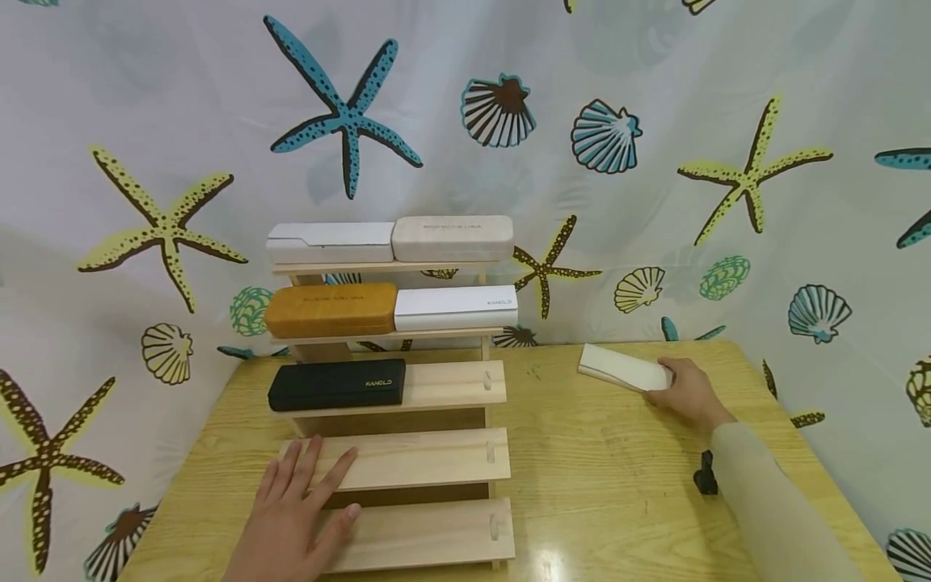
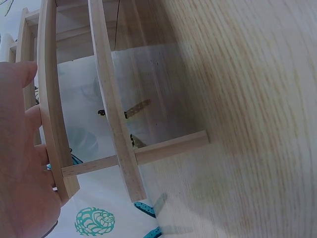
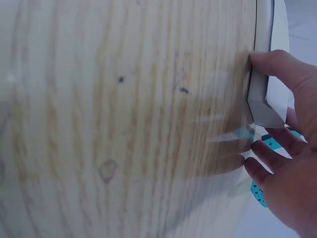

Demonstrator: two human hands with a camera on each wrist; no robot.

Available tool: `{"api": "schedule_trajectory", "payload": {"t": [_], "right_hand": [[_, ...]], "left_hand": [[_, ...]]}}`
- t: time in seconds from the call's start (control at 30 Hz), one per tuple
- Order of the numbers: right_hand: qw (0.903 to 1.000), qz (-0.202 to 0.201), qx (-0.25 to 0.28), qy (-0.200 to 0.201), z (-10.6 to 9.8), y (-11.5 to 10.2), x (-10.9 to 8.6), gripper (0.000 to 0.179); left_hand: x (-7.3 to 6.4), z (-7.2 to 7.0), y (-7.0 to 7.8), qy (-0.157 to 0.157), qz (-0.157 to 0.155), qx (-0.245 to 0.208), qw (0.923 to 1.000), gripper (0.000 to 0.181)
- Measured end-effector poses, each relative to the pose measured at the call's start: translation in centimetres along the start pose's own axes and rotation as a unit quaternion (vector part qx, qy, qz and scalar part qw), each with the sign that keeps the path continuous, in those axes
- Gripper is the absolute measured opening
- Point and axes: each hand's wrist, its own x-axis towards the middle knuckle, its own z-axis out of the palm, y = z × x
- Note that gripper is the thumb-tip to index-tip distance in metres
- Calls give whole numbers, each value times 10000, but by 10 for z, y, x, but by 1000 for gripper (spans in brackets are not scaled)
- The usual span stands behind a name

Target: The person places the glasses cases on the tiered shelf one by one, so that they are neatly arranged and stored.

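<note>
On the table at the right lies a white glasses case [image 1: 624, 368], its near end pinched between the thumb and fingers of my right hand [image 1: 687, 392]. The right wrist view has the thumb on one side of that white case [image 3: 270, 101] and fingers at its end. My left hand [image 1: 287, 513] rests with spread, extended fingers on the lower left steps of a tiered wooden rack [image 1: 429, 459]. Seen from the left wrist, the fingers lie along a wooden slat [image 2: 52, 106]. A black glasses case [image 1: 337, 385] sits on the middle step, just beyond the left fingertips.
The rack's upper steps carry an orange case [image 1: 330, 309], a white case marked KANOLD [image 1: 457, 309], another white case [image 1: 330, 243] and a cream case [image 1: 452, 239]. A small black object [image 1: 705, 474] lies beside the right sleeve. Patterned cloth [image 1: 553, 186] hangs behind the table.
</note>
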Motion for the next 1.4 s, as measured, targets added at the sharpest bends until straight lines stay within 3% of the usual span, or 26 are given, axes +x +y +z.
{"api": "schedule_trajectory", "payload": {"t": [0.27, 0.67, 0.9, 1.17, 1.4], "right_hand": [[9997, -1, -139, -207, 2, -3, -4, 77], [9999, -75, 27, 115, -3, -16, -20, 78], [9997, -71, 171, 126, -11, -21, -27, 79], [9981, -320, 499, 150, -26, -43, -35, 76], [9968, -679, 400, 151, -37, -68, -44, 70]], "left_hand": [[-1, -1, -1, 16, -3, 3, 10000, 65], [0, -2, -2, 77, 48, -43, 9999, 66], [-1, -2, -1, -66, -40, -98, 9999, 66], [0, -1, -1, -47, -37, -53, 10000, 66], [0, -3, 0, -18, -3, -30, 10000, 66]]}}
